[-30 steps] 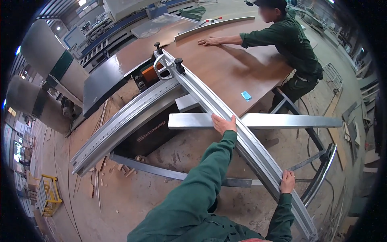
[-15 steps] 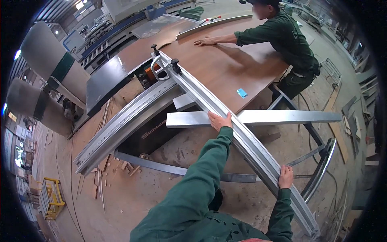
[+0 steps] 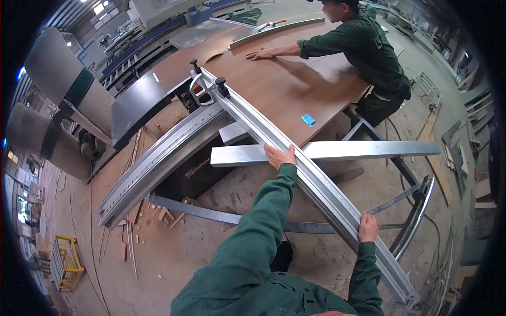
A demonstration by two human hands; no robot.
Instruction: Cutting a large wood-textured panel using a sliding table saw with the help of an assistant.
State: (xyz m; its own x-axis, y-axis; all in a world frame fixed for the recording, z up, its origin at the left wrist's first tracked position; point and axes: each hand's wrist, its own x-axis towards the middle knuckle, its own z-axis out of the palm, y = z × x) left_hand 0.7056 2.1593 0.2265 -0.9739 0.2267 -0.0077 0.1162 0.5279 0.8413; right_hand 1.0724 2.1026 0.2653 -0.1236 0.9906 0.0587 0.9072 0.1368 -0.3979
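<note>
A long aluminium fence rail (image 3: 321,185) slants from the upper middle to the lower right. My left hand (image 3: 280,156) grips its near edge, thumb toward the rail, where it crosses a silver crossbeam (image 3: 379,149). Lower down, my right hand (image 3: 368,227) is wrapped over the same rail's edge. Beyond the rail lies a large brown panel (image 3: 295,89) with a small blue label (image 3: 308,120). Two black knobs (image 3: 221,84) and a silver bracket (image 3: 200,90) sit at the rail's far end.
A co-worker (image 3: 369,58) in green leans over the panel, one hand flat on it. A curved-looking scale rail (image 3: 158,163) runs left. Wood offcuts (image 3: 166,215) litter the floor near a yellow metal frame (image 3: 68,263). Grey dust bags (image 3: 55,79) stand at left.
The fence rail, crossbeam and panel have shifted slightly left, my two hands moving with them. The co-worker has also moved a little left, hand still on the panel.
</note>
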